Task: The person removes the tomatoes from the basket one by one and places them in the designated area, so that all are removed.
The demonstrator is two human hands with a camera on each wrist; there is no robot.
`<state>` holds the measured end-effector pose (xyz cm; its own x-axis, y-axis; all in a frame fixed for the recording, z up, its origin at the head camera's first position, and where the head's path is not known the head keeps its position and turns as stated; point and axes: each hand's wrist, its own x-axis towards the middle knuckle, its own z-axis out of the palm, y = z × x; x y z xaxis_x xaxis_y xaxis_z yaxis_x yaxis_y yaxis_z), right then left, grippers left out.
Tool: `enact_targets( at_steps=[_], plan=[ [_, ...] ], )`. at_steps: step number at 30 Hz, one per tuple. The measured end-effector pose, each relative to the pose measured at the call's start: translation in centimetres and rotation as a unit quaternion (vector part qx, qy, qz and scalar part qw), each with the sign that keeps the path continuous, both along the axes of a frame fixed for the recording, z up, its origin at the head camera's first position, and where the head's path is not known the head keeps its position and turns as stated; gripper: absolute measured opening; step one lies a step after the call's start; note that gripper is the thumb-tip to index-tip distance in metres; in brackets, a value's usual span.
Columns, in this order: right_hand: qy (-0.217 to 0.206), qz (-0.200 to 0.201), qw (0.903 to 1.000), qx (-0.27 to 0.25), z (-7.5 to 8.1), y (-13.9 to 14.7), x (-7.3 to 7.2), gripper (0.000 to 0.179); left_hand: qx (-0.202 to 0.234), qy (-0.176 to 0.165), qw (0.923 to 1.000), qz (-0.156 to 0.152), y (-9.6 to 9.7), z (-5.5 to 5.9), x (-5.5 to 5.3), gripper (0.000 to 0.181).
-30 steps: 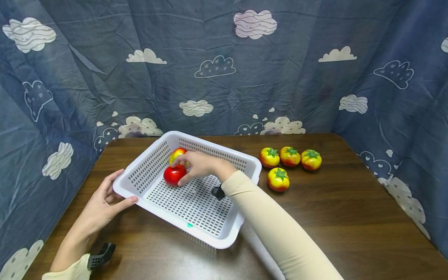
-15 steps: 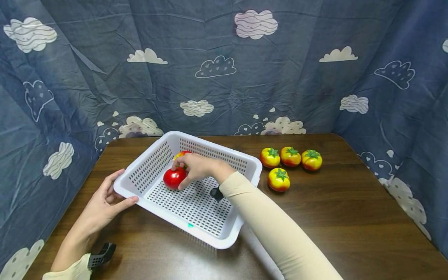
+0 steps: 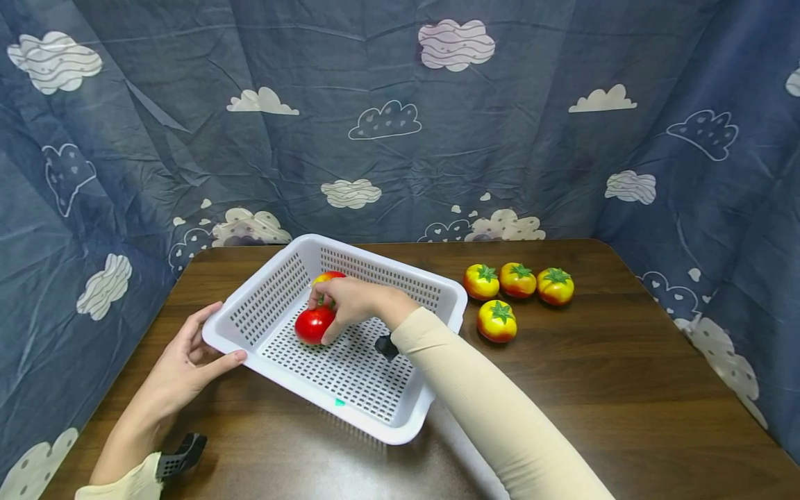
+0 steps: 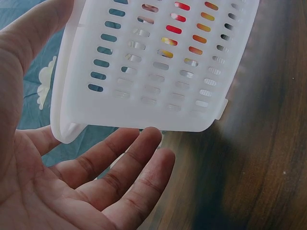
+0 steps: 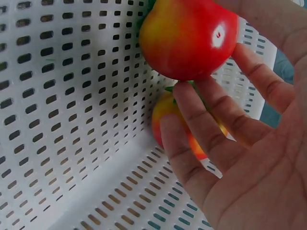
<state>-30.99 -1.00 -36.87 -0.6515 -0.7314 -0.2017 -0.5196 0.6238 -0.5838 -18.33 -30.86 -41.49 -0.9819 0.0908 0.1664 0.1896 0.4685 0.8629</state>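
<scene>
In the head view, a white perforated plastic basket [image 3: 381, 432] sits angled on the wooden table. My left hand [image 3: 178, 364] grips its left corner, thumb over the rim; the left wrist view shows the other fingers below the basket wall [image 4: 100, 112]. Inside, my right hand [image 3: 361, 303] holds a red tomato [image 3: 311, 325] with its green leaves turned away. In the right wrist view, the thumb is above this tomato [image 5: 189, 38] and fingertips touch its lower side. A second, yellow-red tomato [image 3: 327, 276] lies behind the hand, partly hidden by it.
To the basket's right on the table [image 3: 612, 361], three yellow-red tomatoes stand in a row, the middle tomato [image 3: 518, 281] among them. One more tomato [image 3: 496, 323] sits in front of them. A blue cloth [image 3: 387, 180] with cloud prints hangs behind.
My right hand and the red tomato have shifted slightly towards the front of the basket. The second tomato now shows a little farther right. The left hand and basket have stayed put.
</scene>
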Motion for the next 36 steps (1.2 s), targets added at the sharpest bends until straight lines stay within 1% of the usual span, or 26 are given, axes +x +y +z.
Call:
enact_targets(
  at_steps=[5,11,24,30,36],
  plan=[
    [-0.010,-0.008,0.9997,0.020,0.04,0.23,0.22,0.050,0.000,-0.001,1.0000,0.002,0.01,-0.02,0.01,0.095],
    [-0.022,-0.010,0.9994,0.024,-0.02,0.26,0.33,0.052,-0.002,-0.001,1.0000,0.003,-0.02,-0.13,0.00,0.095],
    [-0.020,-0.019,0.9987,0.043,-0.41,-0.14,0.61,0.059,-0.005,0.000,1.0000,0.005,0.00,-0.12,-0.01,0.095],
    [-0.011,-0.006,0.9987,0.049,-0.55,-0.37,0.95,0.058,-0.005,0.000,1.0000,0.005,0.01,-0.23,0.03,0.095],
    [-0.012,-0.001,0.9987,0.050,-0.72,-0.43,0.90,0.056,0.001,0.002,1.0000,0.003,0.07,-0.16,0.01,0.095]
  ],
)
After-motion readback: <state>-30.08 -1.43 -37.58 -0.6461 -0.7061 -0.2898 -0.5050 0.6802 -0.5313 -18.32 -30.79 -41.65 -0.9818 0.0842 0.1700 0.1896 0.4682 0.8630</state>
